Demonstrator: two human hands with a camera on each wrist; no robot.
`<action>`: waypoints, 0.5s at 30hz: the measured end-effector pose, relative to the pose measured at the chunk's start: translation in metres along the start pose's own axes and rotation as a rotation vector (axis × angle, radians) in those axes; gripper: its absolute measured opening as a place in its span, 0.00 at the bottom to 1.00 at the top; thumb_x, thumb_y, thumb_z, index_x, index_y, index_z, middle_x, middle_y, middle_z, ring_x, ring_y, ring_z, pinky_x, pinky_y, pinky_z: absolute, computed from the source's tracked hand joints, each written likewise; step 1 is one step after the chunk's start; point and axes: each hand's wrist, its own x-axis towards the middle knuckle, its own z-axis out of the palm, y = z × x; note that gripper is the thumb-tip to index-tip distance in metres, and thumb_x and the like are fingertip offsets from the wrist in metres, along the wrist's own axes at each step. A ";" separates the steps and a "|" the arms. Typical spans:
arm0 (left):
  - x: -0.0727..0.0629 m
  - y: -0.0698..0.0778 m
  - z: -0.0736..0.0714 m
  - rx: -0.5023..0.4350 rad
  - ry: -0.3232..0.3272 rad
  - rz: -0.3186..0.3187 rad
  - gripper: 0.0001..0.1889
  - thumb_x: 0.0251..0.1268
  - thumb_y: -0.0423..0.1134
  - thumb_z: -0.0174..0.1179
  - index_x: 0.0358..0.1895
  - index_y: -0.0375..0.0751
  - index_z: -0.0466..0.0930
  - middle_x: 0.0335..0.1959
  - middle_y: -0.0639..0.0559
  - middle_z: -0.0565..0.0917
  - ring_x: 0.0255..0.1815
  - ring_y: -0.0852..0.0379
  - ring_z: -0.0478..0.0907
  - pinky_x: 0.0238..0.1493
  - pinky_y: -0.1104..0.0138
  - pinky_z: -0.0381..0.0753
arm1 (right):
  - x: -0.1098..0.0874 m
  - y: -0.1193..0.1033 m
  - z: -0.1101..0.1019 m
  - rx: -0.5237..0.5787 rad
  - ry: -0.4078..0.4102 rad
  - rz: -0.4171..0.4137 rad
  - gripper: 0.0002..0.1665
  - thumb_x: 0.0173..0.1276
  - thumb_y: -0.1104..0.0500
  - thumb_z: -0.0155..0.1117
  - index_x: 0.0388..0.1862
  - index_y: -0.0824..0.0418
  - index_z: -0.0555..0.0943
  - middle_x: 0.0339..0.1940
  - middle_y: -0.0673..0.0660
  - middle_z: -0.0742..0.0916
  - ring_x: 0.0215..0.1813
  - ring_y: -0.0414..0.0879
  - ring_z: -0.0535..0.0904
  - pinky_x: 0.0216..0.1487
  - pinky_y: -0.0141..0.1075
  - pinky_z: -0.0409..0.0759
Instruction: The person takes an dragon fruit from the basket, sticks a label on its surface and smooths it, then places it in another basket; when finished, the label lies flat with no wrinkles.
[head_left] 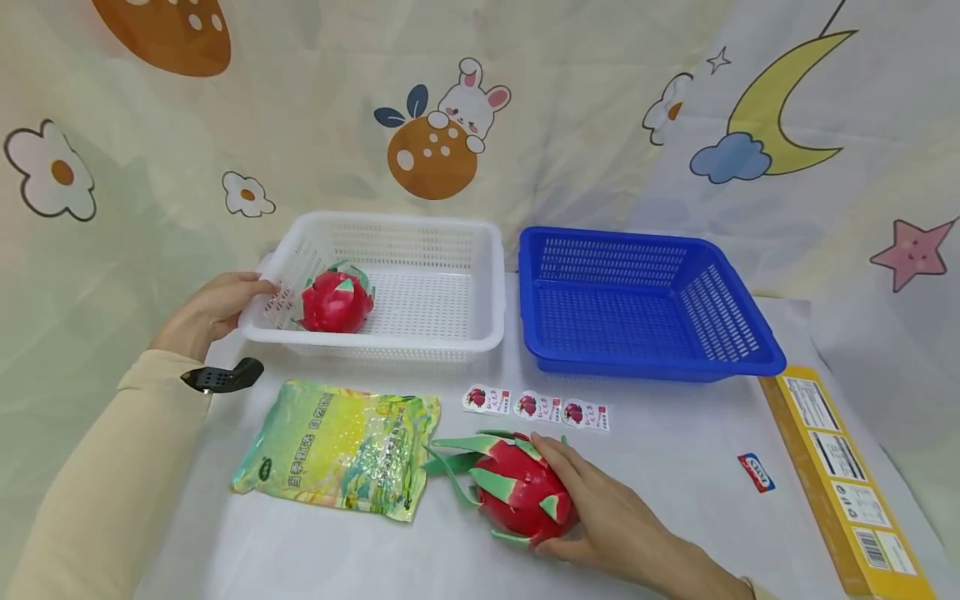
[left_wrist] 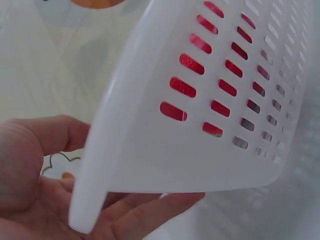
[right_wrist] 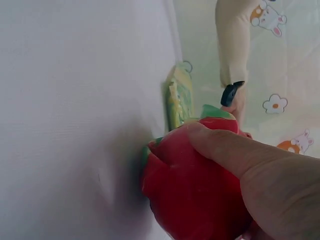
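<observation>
My left hand (head_left: 221,304) grips the left rim of the white basket (head_left: 405,343). In the left wrist view the thumb passes behind the white basket's rim (left_wrist: 95,160), and the fingers (left_wrist: 145,215) reach beneath it. Inside that basket, toward its left end, sits a red dragon fruit (head_left: 337,302) with green scales. Low over the front of the table, my right hand (head_left: 611,517) holds a second dragon fruit (head_left: 525,492), its long green leaves pointing left. The thumb (right_wrist: 220,142) presses on the red skin of this dragon fruit (right_wrist: 195,195) in the right wrist view.
A blue basket (head_left: 652,367) stands right of the white one. Between the baskets and the held fruit lie several fruit stickers (head_left: 537,407). A yellow-green printed bag (head_left: 341,450) lies at left. Toward the right are a small red-blue label (head_left: 756,472) and a long yellow box (head_left: 855,483).
</observation>
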 end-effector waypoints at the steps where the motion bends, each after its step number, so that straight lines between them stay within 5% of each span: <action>1: -0.003 0.003 0.001 0.037 0.032 0.000 0.41 0.73 0.58 0.44 0.77 0.36 0.41 0.73 0.31 0.56 0.64 0.35 0.66 0.60 0.47 0.76 | -0.001 0.000 -0.001 0.000 -0.002 0.000 0.64 0.48 0.37 0.77 0.78 0.41 0.49 0.72 0.51 0.70 0.67 0.54 0.73 0.47 0.49 0.85; 5: -0.024 0.027 0.014 0.249 0.260 0.071 0.42 0.72 0.56 0.46 0.75 0.28 0.41 0.72 0.25 0.55 0.65 0.27 0.62 0.61 0.37 0.69 | -0.004 0.004 -0.006 0.022 -0.004 -0.011 0.65 0.49 0.41 0.78 0.79 0.41 0.48 0.73 0.53 0.69 0.68 0.54 0.72 0.50 0.49 0.83; 8: -0.050 0.054 0.038 0.353 0.449 0.255 0.38 0.70 0.48 0.51 0.74 0.28 0.47 0.73 0.27 0.56 0.67 0.27 0.60 0.60 0.34 0.67 | -0.005 0.007 -0.011 0.031 0.004 -0.027 0.65 0.48 0.44 0.79 0.79 0.41 0.48 0.73 0.53 0.70 0.68 0.54 0.72 0.52 0.48 0.83; 10: -0.071 0.071 0.064 0.405 0.505 0.422 0.34 0.68 0.43 0.54 0.72 0.30 0.55 0.72 0.30 0.59 0.68 0.30 0.60 0.62 0.35 0.66 | -0.005 0.009 -0.013 0.028 0.001 -0.034 0.64 0.49 0.43 0.78 0.79 0.41 0.49 0.73 0.53 0.70 0.68 0.54 0.73 0.52 0.48 0.83; 12: -0.093 0.084 0.096 0.449 0.480 0.601 0.32 0.65 0.42 0.59 0.69 0.31 0.61 0.72 0.34 0.62 0.70 0.34 0.61 0.64 0.38 0.67 | -0.004 0.011 -0.016 0.027 0.003 -0.044 0.64 0.49 0.42 0.78 0.78 0.40 0.49 0.73 0.53 0.70 0.68 0.53 0.73 0.52 0.47 0.82; 15: -0.124 0.094 0.149 0.521 0.306 0.800 0.30 0.62 0.45 0.63 0.65 0.35 0.68 0.71 0.40 0.66 0.71 0.41 0.63 0.66 0.44 0.69 | -0.005 0.014 -0.026 0.037 0.015 -0.036 0.60 0.52 0.37 0.74 0.78 0.41 0.50 0.73 0.53 0.71 0.67 0.54 0.75 0.52 0.48 0.82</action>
